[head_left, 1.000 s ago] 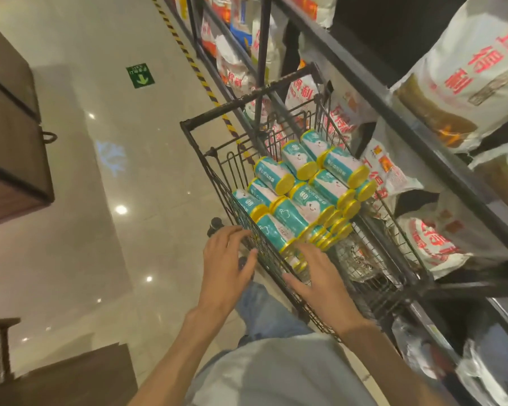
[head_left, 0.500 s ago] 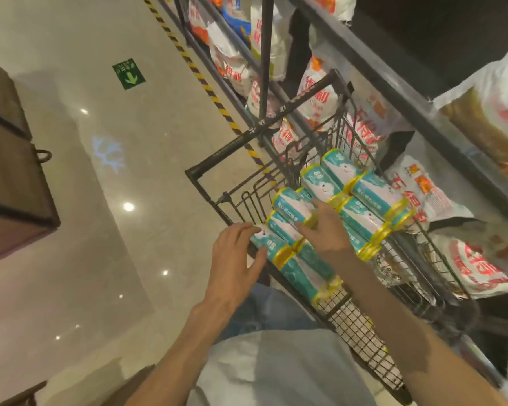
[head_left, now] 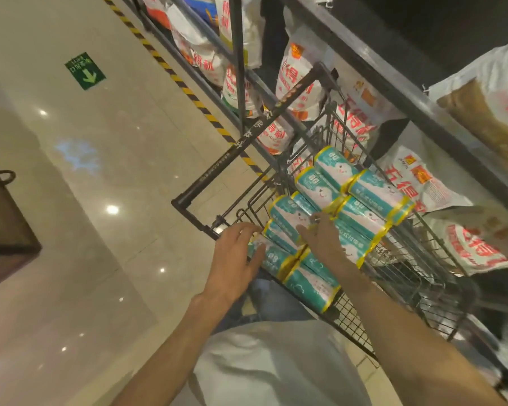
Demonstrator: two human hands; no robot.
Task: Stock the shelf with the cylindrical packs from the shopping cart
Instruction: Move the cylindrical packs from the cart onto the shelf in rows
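Several teal cylindrical packs [head_left: 374, 196] with yellow ends lie stacked on their sides in a black wire shopping cart [head_left: 350, 319] parked against the shelf [head_left: 393, 80]. My left hand [head_left: 235, 260] is at the cart's near-left corner, its fingers loosely bent and touching the end of the nearest pack [head_left: 271, 259]. My right hand [head_left: 324, 240] lies flat on top of the stack, fingers reaching toward a pack in the middle [head_left: 287, 213]. Neither hand has lifted a pack.
The dark metal shelf on the right holds large white bags [head_left: 422, 183] with red print on several levels. The cart's handle bar [head_left: 246, 142] points up and left. A polished floor [head_left: 100, 230] opens to the left, with a wooden box [head_left: 4, 230] at the left edge.
My right hand moved from the cart's near edge up onto the stack of packs. My left hand stayed at the near-left corner. The view closed in on the cart.
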